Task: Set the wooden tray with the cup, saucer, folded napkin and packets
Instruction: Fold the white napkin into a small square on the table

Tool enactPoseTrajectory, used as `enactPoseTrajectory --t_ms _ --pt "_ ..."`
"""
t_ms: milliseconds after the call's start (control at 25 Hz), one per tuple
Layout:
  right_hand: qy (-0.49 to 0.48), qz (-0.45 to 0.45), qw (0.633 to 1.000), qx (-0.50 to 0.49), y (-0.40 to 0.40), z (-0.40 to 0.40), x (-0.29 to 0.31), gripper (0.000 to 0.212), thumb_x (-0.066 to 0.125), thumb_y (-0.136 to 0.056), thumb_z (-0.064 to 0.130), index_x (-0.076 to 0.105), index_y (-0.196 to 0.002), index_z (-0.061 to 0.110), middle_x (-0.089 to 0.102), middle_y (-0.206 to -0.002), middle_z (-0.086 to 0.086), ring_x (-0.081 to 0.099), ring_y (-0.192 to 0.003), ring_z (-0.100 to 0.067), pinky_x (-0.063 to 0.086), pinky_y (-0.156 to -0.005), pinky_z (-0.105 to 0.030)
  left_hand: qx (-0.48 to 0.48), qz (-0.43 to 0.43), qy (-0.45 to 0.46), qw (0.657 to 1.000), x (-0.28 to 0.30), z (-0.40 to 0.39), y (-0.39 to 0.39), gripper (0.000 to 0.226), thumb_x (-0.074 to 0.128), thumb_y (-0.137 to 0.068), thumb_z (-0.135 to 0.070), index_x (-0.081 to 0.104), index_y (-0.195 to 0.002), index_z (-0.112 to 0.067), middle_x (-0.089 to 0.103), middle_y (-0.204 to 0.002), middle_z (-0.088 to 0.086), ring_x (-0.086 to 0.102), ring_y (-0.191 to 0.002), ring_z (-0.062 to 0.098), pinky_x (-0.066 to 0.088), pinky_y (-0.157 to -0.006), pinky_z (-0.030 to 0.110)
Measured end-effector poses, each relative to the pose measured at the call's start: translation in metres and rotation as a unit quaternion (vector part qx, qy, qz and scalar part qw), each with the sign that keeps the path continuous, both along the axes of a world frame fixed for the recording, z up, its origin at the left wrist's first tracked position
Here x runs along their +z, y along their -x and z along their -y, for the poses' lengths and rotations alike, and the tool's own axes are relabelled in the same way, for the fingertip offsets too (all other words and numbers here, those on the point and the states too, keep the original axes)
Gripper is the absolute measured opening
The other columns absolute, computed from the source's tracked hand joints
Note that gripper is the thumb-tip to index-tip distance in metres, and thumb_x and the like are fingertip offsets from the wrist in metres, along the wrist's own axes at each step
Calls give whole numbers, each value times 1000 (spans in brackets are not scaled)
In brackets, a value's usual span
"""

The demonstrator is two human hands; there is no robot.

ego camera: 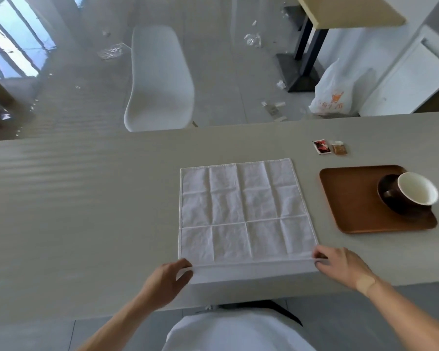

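A white cloth napkin (243,211) lies spread flat on the grey table, creased into squares, its near edge folded up. My left hand (166,279) pinches the near left corner and my right hand (340,264) pinches the near right corner. To the right sits the wooden tray (350,198). On its right side a dark saucer (388,196) carries a dark cup (416,188) with a white inside, tipped toward me. Two small packets (330,147) lie on the table beyond the tray.
The grey table (86,211) stretches far to the left. A white chair (160,77) stands past its far edge. On the floor are a white plastic bag (335,95), bits of litter and the black base of another table (299,72).
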State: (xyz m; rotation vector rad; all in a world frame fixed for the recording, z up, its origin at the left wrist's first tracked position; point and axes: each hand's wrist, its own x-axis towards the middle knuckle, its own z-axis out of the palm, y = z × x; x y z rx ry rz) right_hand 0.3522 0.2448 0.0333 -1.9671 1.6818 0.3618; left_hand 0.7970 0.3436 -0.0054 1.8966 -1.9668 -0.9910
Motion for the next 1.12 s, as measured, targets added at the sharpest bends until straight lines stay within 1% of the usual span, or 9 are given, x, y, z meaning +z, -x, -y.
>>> enactPoseTrajectory --t_ms 120,200,320,400,560,720,840,920,1120 --pt "-44 69 995 -51 -2 30 10 3 65 -81 31 63 -83 31 71 -85 8 66 -83 -12 53 -78 -34 57 -42 -22 997 8 20 -7 12 62 -92 -35 59 -81 -40 57 -54 -16 51 -50 2 41 -54 19" --pt "-62 118 988 -73 -3 50 15 6 70 -80 28 65 -79 31 72 -84 9 66 -86 -4 52 -78 -31 105 -83 -42 990 14 36 -11 15 65 -91 -32 60 -79 -40 58 -56 -13 49 -50 3 39 -53 19" --pt "-59 152 983 -90 -4 86 21 8 75 -78 30 68 -77 33 73 -83 11 64 -86 2 48 -75 -23 171 -168 -62 969 24 63 -17 10 70 -89 -24 66 -83 -31 63 -65 -6 53 -59 9 41 -58 27" --pt "-57 183 976 -99 -7 110 24 8 77 -77 31 69 -78 34 73 -80 13 63 -81 7 45 -71 -21 203 -233 -69 949 33 82 -18 5 69 -85 -29 68 -86 -24 65 -70 -3 56 -64 10 42 -61 28" --pt "-63 225 966 -109 -17 161 26 8 77 -79 29 70 -82 30 71 -80 10 62 -76 -3 44 -70 -22 267 -287 -85 916 39 124 -22 24 67 -77 -41 66 -91 -21 64 -72 -5 56 -66 8 42 -60 23" --pt "-48 285 945 -153 -32 207 17 9 77 -80 23 71 -86 26 72 -83 10 62 -81 -2 45 -74 -21 314 -336 -91 883 33 167 -27 20 66 -83 -38 66 -93 -20 64 -77 -2 58 -71 15 45 -61 28" --pt "-21 284 945 -160 -45 239 5 9 76 -81 24 71 -89 23 71 -89 10 62 -86 -6 45 -76 -25 359 -322 -79 873 24 203 -25 5 62 -93 -29 64 -90 -26 64 -72 -11 58 -64 9 48 -54 21" --pt "4 264 950 -165 -52 257 -6 7 75 -82 24 69 -87 26 69 -89 10 61 -86 -12 42 -77 -28 380 -290 -70 876 14 227 -25 12 58 -97 -24 62 -87 -29 63 -69 -13 57 -59 5 47 -52 20" --pt "42 208 964 -163 -65 292 -34 7 71 -84 26 69 -90 25 69 -92 1 59 -86 -19 40 -76 -26 413 -165 -47 894 -11 269 -23 5 55 -96 -25 58 -94 -21 57 -78 -4 51 -68 14 42 -60 30"
